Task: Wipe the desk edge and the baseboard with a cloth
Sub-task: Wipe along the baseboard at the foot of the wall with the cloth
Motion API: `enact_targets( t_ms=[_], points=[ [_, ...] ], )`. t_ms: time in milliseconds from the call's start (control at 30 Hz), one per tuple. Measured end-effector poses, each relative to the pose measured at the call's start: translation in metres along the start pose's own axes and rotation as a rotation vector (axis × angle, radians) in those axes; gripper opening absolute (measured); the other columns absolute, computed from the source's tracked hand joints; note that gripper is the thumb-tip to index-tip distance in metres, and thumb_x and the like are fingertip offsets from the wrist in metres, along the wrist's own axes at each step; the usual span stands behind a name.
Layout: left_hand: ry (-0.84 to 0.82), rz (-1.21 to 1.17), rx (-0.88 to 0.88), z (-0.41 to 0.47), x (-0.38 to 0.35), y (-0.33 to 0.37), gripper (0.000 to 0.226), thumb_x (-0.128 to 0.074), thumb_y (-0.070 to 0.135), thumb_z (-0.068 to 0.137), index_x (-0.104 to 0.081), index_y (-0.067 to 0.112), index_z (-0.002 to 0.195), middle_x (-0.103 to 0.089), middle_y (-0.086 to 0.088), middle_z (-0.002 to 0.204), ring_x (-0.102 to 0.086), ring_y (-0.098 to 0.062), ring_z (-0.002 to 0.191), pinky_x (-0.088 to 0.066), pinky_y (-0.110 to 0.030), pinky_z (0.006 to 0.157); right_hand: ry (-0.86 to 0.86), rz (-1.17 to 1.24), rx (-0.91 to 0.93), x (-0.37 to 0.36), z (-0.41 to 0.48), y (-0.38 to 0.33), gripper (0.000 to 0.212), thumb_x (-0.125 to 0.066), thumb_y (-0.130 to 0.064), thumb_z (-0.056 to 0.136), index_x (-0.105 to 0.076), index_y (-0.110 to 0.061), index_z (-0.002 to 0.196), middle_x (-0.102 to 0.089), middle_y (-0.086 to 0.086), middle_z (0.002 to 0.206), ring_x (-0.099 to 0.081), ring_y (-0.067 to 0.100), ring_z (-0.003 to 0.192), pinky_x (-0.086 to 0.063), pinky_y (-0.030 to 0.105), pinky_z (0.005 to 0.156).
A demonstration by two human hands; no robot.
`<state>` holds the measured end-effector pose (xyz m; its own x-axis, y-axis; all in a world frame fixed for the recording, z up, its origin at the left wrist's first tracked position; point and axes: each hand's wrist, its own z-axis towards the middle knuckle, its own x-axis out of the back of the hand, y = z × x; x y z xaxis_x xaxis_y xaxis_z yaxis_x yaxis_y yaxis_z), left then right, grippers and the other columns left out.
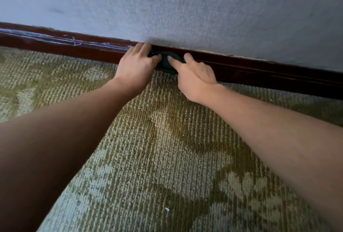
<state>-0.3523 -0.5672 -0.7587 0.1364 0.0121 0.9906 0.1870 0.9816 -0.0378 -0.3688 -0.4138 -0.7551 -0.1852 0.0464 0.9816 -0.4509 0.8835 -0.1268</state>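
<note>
A dark wooden baseboard (259, 72) runs along the foot of a grey wall, sloping down to the right. A dark green cloth (165, 63), bunched up, is pressed against it at the middle. My left hand (135, 64) grips the cloth's left side, fingers curled over the baseboard's top. My right hand (194, 77) presses on the cloth's right side with index finger and thumb stretched out. Most of the cloth is hidden by both hands. The desk edge is not in view.
Whitish streaks (74, 41) mark the baseboard to the left of my hands. A green and beige patterned carpet (157, 157) covers the floor up to the baseboard. A small white speck (167, 209) lies on the carpet near me.
</note>
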Motion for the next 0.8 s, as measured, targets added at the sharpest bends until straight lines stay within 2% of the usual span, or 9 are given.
enact_targets(
  t_ms=[167,267,333,467,533,800],
  points=[
    [-0.027,-0.016,-0.001,-0.001,0.004,0.001,0.034,-0.052,0.000,0.085,-0.062,0.008,0.117,-0.055,-0.022,0.110,-0.047,-0.036,0.107,-0.038,-0.045,0.090,-0.036,0.028,0.008,0.001,-0.003,0.000,0.057,-0.039,-0.009,0.093,-0.024,-0.029,0.144,-0.043,0.014,0.127,-0.056,0.035,0.089,-0.036,0.035,0.064],
    [-0.099,0.054,-0.068,-0.013,0.001,0.004,0.036,-0.053,0.002,0.085,-0.059,0.010,0.120,-0.054,-0.017,0.110,-0.045,-0.032,0.107,-0.037,-0.041,0.091,-0.091,-0.014,0.042,-0.002,-0.013,-0.003,0.055,-0.038,-0.008,0.093,-0.024,-0.027,0.143,-0.045,0.014,0.121,-0.050,0.029,0.073,-0.037,0.035,0.061],
    [-0.080,0.073,-0.083,-0.018,0.001,0.004,0.038,-0.053,0.002,0.085,-0.056,0.008,0.123,-0.054,-0.018,0.110,-0.045,-0.033,0.106,-0.037,-0.042,0.090,-0.084,-0.038,0.048,-0.003,-0.017,-0.002,0.056,-0.038,-0.010,0.094,-0.021,-0.027,0.145,-0.045,0.015,0.120,-0.046,0.028,0.069,-0.035,0.035,0.060],
    [0.015,0.040,-0.050,-0.008,0.012,0.002,0.038,-0.052,-0.003,0.082,-0.059,0.002,0.119,-0.055,-0.026,0.103,-0.047,-0.040,0.100,-0.038,-0.048,0.085,-0.001,-0.037,0.026,0.007,-0.009,0.003,0.059,-0.039,-0.009,0.093,-0.019,-0.029,0.145,-0.044,0.015,0.123,-0.055,0.033,0.078,-0.035,0.035,0.060],
    [0.016,0.032,-0.032,-0.001,0.013,0.001,0.038,-0.052,-0.003,0.083,-0.058,0.003,0.120,-0.054,-0.026,0.107,-0.046,-0.039,0.103,-0.037,-0.048,0.087,0.019,-0.024,-0.001,0.010,-0.005,0.003,0.058,-0.039,-0.009,0.093,-0.021,-0.030,0.145,-0.043,0.014,0.125,-0.058,0.035,0.085,-0.035,0.035,0.063],
    [-0.008,-0.008,0.046,0.003,0.004,0.004,0.034,-0.051,0.001,0.086,-0.060,0.008,0.118,-0.053,-0.021,0.113,-0.045,-0.036,0.109,-0.036,-0.045,0.090,-0.020,0.081,-0.042,0.008,0.003,-0.001,0.055,-0.042,-0.010,0.093,-0.032,-0.035,0.140,-0.048,0.011,0.118,-0.056,0.033,0.090,-0.035,0.033,0.065]
  ],
)
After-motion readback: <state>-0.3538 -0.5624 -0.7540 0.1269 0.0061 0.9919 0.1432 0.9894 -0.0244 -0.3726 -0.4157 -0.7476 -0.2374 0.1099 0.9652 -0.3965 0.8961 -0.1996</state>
